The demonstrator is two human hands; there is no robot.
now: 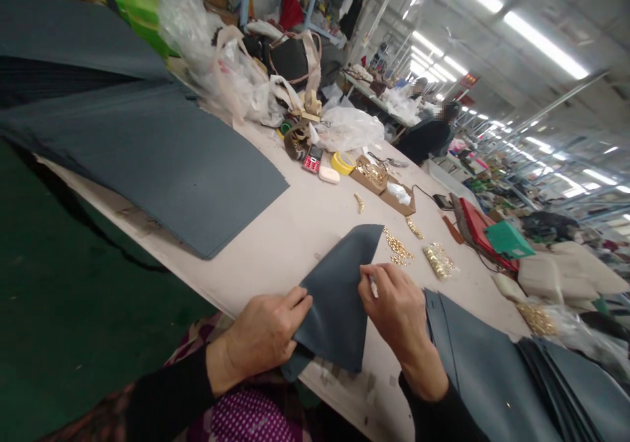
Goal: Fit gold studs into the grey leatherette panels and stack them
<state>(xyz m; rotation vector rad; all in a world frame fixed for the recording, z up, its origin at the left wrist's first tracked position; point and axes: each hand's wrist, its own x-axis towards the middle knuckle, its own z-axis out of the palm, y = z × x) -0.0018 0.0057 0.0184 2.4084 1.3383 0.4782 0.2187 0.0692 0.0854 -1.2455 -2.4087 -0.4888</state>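
Note:
A dark blue-grey leather piece (335, 310) is bent up over the table's front edge between my hands. My left hand (266, 330) is closed on its left side, thumb and fingers gripping it. At the opposite edge, my right hand (396, 304) pinches the leather with thumb and forefinger; whether anything small is between those fingertips is hidden. Just beyond the piece lies a scatter of small gold metal fittings (398, 248). A clear bag of gold fittings (440, 261) rests farther right.
Large stacked dark sheets (197, 173) cover the table's left side. More dark pieces (482, 356) lie at right. Behind are cardboard boxes (369, 174), yellow tape (343, 163), a red phone (313, 159) and plastic bags (349, 127). A person (428, 133) sits farther back.

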